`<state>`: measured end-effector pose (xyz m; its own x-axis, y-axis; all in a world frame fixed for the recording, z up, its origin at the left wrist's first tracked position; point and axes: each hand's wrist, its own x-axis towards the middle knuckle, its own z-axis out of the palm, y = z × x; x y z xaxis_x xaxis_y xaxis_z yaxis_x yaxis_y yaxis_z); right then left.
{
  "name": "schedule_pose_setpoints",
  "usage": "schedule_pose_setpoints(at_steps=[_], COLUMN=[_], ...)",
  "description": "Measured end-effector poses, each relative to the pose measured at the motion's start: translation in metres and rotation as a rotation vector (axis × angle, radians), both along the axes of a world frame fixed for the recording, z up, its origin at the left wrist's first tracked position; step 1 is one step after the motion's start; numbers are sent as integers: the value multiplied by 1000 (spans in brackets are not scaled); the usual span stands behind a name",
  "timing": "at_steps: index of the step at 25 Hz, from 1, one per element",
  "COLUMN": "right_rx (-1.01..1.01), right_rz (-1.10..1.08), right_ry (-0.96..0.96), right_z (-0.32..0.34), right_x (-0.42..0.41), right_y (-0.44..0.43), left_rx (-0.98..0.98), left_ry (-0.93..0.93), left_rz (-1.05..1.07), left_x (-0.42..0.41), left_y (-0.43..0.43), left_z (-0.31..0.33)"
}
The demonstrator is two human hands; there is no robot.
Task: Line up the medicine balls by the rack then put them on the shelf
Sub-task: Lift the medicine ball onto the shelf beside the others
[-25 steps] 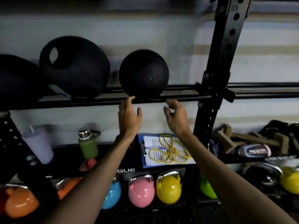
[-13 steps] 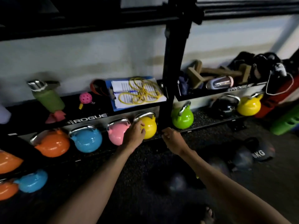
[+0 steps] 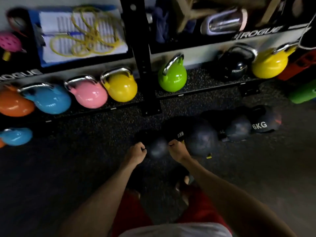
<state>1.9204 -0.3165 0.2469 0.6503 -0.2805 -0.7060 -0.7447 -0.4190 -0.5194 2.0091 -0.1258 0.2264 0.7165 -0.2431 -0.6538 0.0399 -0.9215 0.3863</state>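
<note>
Several dark medicine balls lie in a row on the black rubber floor in front of the rack upright. The nearest, smallest ball sits between my hands. My left hand curls its fingers on that ball's left side, and my right hand curls on its right side, beside an upside-down weight label. To the right lie a bigger ball, another ball and one marked 6KG. The shelf that holds the other balls is out of view.
Coloured kettlebells line the rack's bottom tray: orange, blue, pink, yellow, green. A clipboard with a yellow cord lies above. My sandalled foot stands just behind the balls.
My view has dropped from the shelf with the black balls down to the floor. Both hands came down from the shelf rail and now curl round the nearest floor ball.
</note>
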Motion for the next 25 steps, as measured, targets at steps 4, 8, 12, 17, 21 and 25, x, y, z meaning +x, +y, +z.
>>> schedule_pose_setpoints(at_steps=[4, 8, 12, 17, 21, 25], right_rx=[68, 225, 335, 522, 677, 696], right_rz=[55, -207, -413, -640, -676, -792], right_ry=[147, 233, 279, 259, 193, 142], right_z=[-78, -215, -360, -460, -515, -501], right_x=[-14, -26, -14, 9, 15, 18], right_y=[-18, -23, -17, -22, -23, -15], left_rx=[-2, 4, 34, -46, -111, -142], left_ry=[118, 162, 160, 204, 287, 264], left_rz=[64, 141, 136, 228, 324, 325], left_x=[-14, 4, 33, 61, 83, 90], left_y=[-32, -44, -38, -30, -22, -27], left_z=[-67, -180, -322, -448, -492, -480])
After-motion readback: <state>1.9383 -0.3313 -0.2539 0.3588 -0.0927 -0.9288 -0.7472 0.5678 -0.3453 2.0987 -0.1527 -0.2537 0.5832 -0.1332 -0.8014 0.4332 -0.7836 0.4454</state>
